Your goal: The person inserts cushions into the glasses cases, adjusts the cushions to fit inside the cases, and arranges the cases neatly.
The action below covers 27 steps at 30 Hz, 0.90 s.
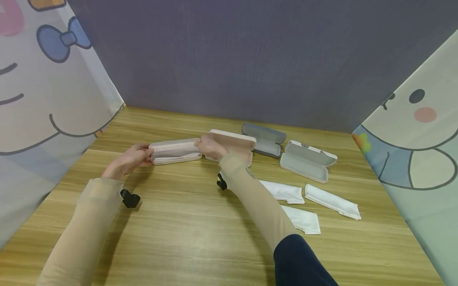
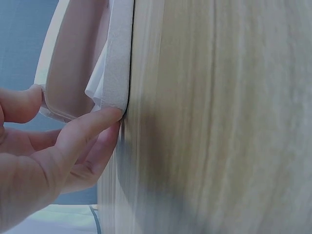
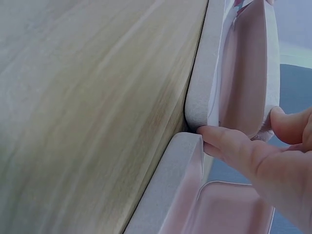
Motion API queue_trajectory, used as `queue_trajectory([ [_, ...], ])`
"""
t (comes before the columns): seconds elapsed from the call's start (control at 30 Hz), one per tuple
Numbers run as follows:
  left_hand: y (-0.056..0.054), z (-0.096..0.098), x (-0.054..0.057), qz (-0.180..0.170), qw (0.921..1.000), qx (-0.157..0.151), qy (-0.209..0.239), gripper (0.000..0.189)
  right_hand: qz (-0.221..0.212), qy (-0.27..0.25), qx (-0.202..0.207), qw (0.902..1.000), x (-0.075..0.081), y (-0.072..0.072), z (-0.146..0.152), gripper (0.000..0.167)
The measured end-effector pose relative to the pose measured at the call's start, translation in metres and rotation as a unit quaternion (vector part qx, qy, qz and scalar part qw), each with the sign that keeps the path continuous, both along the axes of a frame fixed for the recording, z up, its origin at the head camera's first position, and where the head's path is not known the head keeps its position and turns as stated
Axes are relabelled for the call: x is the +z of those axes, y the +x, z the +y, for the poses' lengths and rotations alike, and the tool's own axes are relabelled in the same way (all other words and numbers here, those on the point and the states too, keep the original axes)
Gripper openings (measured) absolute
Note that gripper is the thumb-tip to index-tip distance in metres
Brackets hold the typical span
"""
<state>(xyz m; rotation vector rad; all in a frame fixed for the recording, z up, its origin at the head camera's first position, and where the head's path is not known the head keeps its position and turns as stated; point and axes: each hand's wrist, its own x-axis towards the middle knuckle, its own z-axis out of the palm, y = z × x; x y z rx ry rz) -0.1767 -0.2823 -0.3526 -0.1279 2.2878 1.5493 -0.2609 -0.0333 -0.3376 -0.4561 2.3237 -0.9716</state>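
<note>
A pale pink glasses case [image 1: 175,144] stands partly open on the table at the left, its lid tilted over the base. Inside lies a folded white cloth [image 1: 177,157], whose edge shows above the base wall in the left wrist view. My left hand [image 1: 131,158] holds the case's left end, thumb at the lid [image 2: 51,73] and fingers at the base's corner. At the right end my right hand [image 1: 212,147] grips likewise, its thumb against the lid [image 3: 243,73] and a finger at the base's corner.
Right beside it is an open pink case [image 1: 232,137], partly behind my right hand. Farther right stand open dark grey [image 1: 262,137] and light grey [image 1: 304,165] cases. Folded white cloths [image 1: 332,201] lie in front of them. A grey partition [image 1: 229,59] rises behind the table.
</note>
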Motion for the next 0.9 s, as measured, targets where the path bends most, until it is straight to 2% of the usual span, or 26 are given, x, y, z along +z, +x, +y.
queue_trajectory([
  [0.17,0.001,0.0,0.0,0.007,1.0,-0.005,-0.002,0.06,-0.011,-0.04,0.006,0.9991,0.0,0.003,0.002,0.057],
  [0.27,0.001,0.0,0.0,0.012,0.9999,-0.01,-0.003,0.059,-0.003,-0.041,0.009,0.9991,0.0,0.005,0.002,0.056],
  [0.53,0.002,-0.001,0.0,0.018,0.9996,-0.021,-0.006,0.057,0.011,-0.029,0.014,0.9994,-0.001,0.006,0.0,0.055],
  [0.57,0.002,-0.001,-0.001,0.018,0.9996,-0.022,-0.006,0.057,0.008,-0.024,0.011,0.9996,0.01,0.016,0.001,0.055],
  [0.77,0.003,-0.002,-0.002,0.026,0.9991,-0.03,-0.014,0.057,0.011,0.014,0.0,0.9998,0.017,0.021,-0.003,0.053],
  [0.8,0.004,-0.002,-0.003,0.03,0.999,-0.03,-0.018,0.057,0.027,0.018,0.006,0.9995,0.006,0.013,-0.006,0.05],
  [0.87,0.004,-0.001,-0.004,0.039,0.9985,-0.026,-0.027,0.056,0.055,0.021,0.038,0.9975,-0.024,-0.012,-0.011,0.035],
  [0.9,0.005,-0.001,-0.006,0.047,0.9979,-0.025,-0.037,0.055,0.09,0.044,0.078,0.9919,-0.042,-0.026,-0.014,0.026],
])
